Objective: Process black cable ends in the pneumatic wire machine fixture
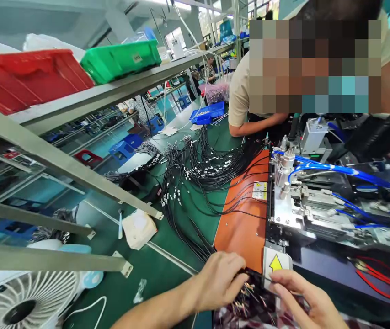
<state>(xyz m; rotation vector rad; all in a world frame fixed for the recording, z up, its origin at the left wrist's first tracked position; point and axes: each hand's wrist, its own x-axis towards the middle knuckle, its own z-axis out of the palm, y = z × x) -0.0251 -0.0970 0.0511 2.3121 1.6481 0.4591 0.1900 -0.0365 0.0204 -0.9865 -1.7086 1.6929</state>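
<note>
The right hand (304, 292) pinches a thin black cable (260, 274) between thumb and fingertips, just beyond the near edge of the orange plate (241, 235). The left hand (220, 278) curls over a black cable bundle (198, 246) (how firmly, I cannot tell), which trails back across the green worktop (162, 274) toward its far edge.

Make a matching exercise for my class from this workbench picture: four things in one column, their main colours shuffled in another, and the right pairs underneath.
Things
1. Cable bundles
2. Arrow sign
3. Large flat panel
4. Curved tubes

Colours
A. Orange
B. Blue
C. Black
D. Yellow

Right pairs: 1-C, 2-D, 3-A, 4-B
</note>
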